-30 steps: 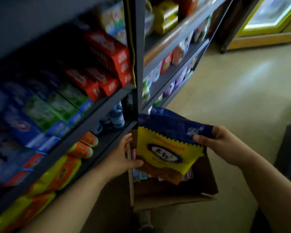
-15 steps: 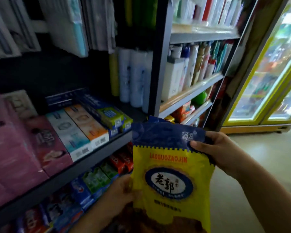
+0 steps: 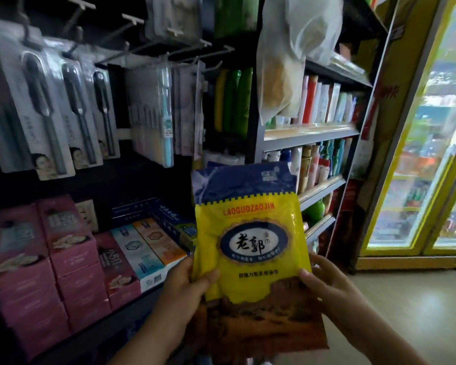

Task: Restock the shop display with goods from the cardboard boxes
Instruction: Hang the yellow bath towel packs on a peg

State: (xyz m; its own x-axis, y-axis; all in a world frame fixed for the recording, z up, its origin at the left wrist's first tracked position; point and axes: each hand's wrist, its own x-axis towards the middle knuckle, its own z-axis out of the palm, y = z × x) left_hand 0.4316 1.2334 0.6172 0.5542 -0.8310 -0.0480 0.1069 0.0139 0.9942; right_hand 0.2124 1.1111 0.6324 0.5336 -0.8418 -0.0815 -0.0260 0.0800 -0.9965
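Item: yellow packet (image 3: pixel 250 246), unshelved; my left hand (image 3: pixel 187 288) and right hand (image 3: pixel 327 285) pinched its edges; pegs (image 3: pixel 132 25) at eleven o'clock, possibly its place.

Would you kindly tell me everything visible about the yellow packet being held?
The yellow packet is flat, glossy plastic with a blue top band, a yellow middle bearing a blue oval label, and a brown base. It stands upright before the shelves. The left hand and right hand grip its lower edges.
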